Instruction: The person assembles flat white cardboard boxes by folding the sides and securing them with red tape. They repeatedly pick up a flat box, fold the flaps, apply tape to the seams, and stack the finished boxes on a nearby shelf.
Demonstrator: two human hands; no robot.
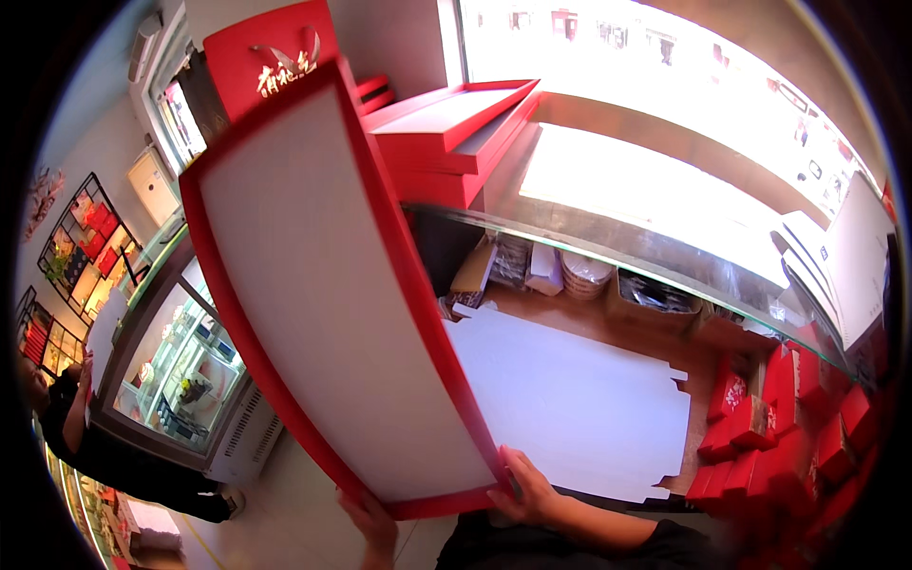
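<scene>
A long, shallow red cardboard box tray with a pale inner face point(318, 275) stands tilted across the centre-left of the frame, its open side toward the camera. At bottom centre, the right hand point(532, 489) pinches the tray's lower right corner, while the left hand point(370, 524) clasps the lower edge near the left corner, its grip partly hidden. Just right of the tray, a flat white cardboard blank with notched ends point(579, 394) lies on a brown wooden surface point(522, 302). Stacked red trays point(427, 157) sit at upper centre; small red boxes point(755, 423) crowd the lower right.
</scene>
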